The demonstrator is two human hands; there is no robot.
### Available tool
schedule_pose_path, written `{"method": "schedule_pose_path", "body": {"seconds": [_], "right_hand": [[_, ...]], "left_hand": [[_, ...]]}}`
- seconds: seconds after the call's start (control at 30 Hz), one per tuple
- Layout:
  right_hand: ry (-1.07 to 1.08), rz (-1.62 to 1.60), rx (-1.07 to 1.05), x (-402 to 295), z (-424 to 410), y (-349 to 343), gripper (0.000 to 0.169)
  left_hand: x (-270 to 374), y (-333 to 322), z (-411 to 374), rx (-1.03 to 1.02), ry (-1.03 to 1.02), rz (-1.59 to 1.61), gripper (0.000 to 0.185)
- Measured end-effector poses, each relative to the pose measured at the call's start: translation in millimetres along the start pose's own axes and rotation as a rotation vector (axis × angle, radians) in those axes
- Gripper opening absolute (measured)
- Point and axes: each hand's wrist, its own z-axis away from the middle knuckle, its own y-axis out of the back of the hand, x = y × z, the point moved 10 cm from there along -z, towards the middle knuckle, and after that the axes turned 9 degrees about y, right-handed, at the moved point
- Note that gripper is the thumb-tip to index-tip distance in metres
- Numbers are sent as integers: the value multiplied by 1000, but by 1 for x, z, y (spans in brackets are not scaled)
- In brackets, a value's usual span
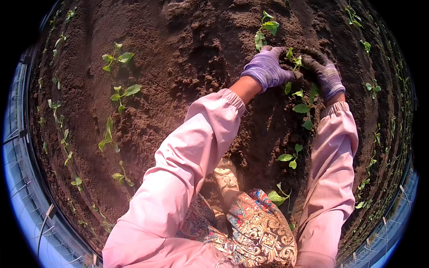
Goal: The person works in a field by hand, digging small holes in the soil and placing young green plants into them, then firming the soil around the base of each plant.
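Observation:
My left hand [269,69], in a purple knitted glove, rests at the soil on the left of a small green seedling [296,61]. On the seedling's other side is my right hand [320,69], in a matching glove with dark, soiled fingers. Both hands curve around the plant with their fingers apart; whether a fingertip touches the stem I cannot tell. A leafy seedling [270,26] stands just beyond my left fingers. Nearer to me, below the hands, are more green leaves [301,108] in the same row.
Brown loose soil [161,83] spreads around me in ridges. A row of seedlings [125,90] runs on the left, and further rows [373,88] lie on the right. Near my patterned trousers [264,231] grows another seedling [277,198]. A greenhouse frame [25,134] curves along the left edge.

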Motion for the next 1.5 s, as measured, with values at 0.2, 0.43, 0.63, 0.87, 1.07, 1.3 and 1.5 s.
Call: {"method": "schedule_pose_path", "body": {"seconds": [0.2,0.43,0.63,0.87,1.07,1.3,1.5], "right_hand": [[97,-46,-205,-26,25,-21,47],[-39,-394,495,68,77,194,38],[-667,1012,295,273,174,283,79],[-748,701,307,343,234,256,81],[-498,205,458,394,232,277,42],[14,-373,536,111,109,189,21],[30,-32,25,5,30,42,48]], "left_hand": [[8,-8,9,163,61,-258,51],[-5,-13,-6,154,60,-75,37],[-32,-18,-18,127,102,104,34],[-32,-20,-11,95,90,149,44],[-39,-27,-13,26,121,242,44],[-60,-26,-28,1,96,228,47],[-49,-26,-24,-67,126,295,48]]}}
